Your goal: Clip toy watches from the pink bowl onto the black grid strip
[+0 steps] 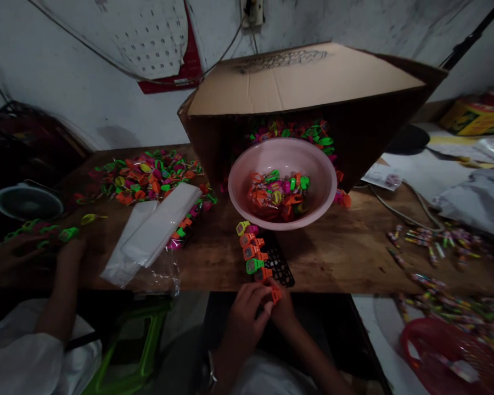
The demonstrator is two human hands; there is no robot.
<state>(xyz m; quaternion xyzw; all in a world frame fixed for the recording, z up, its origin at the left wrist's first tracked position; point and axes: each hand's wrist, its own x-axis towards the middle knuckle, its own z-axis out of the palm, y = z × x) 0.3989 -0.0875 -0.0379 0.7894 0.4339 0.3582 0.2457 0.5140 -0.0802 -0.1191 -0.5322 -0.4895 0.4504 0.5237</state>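
Observation:
My left hand (247,310) and my right hand (283,306) meet at the table's front edge. Between them is an orange toy watch (276,295), pinched by the fingers of both; the fingertips are partly hidden. Just beyond my hands, a black lattice rack (282,266) lies on the wood, with a row of toy watches along its left side. A green toy watch (254,266) is nearest in the row, then orange ones (250,251) and a yellow one (242,228). Behind the rack a pink bowl (239,204) holds several bright toy watches, some seemingly wrapped in clear plastic.
A cardboard box (304,82) opens toward me behind the bowl, with more watches inside. White bags (156,230) and a watch pile (148,175) lie left. A co-worker's hands (72,252) are at far left. Wrapped candy-like sticks (440,241) and a red basket (436,351) are right.

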